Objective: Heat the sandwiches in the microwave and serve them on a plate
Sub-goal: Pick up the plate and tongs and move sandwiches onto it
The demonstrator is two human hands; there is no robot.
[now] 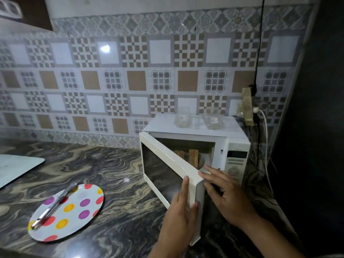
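Note:
A white microwave [236,146] stands at the right end of the counter with its door [163,164] swung partly open. Inside, brown sandwiches [188,155] stand upright in the cavity. My left hand [180,211] grips the door's free edge from the outside, thumb on the front face. My right hand [223,192] lies flat against the inner side of that same edge, fingers spread. A white plate [81,218] with coloured dots lies on the counter to the left, with metal tongs [54,205] resting across it.
Two clear plastic containers [183,118] [213,120] sit on the microwave's top. A power strip [248,107] with cables hangs on the tiled wall behind. A pale board [16,168] lies at the far left of the marbled counter [121,183]. A dark surface stands at the right.

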